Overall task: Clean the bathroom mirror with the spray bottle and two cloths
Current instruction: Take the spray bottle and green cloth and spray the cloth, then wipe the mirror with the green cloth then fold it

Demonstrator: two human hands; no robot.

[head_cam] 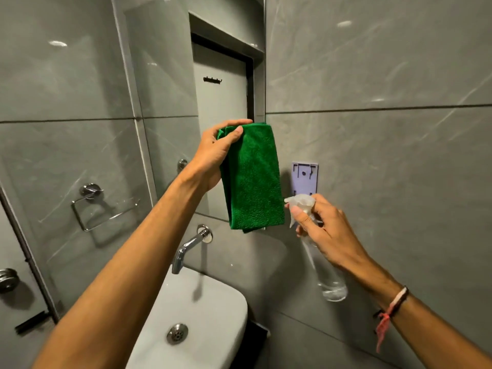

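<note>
Two hands are raised in front of the mirror (221, 102), which is the tall pane fixed to the grey tiled wall (386, 129) above the washbasin (213, 310). The left hand (213, 158) grips a folded green cloth (253, 179) by its upper left corner, thumb laid over the front of the fold and fingers behind it. The cloth hangs straight down from that grip, covering the lower right part of the mirror, and its bottom edge reaches the mirror's lower rim. The right hand (327, 235) sits lower and just off the mirror's right edge, closed around the neck of a clear spray bottle (324, 265). Its thumb lies along the translucent spray head, which points left toward the hanging cloth and stops just short of it. The bottle's body slants down and to the right below the hand, in front of the wall tile. A pale plastic wall bracket (305, 178) is mounted just right of the mirror, directly above the spray head. A chrome tap (190, 247) juts from the wall below the mirror's lower edge, over the washbasin. Only one cloth is visible.
</note>
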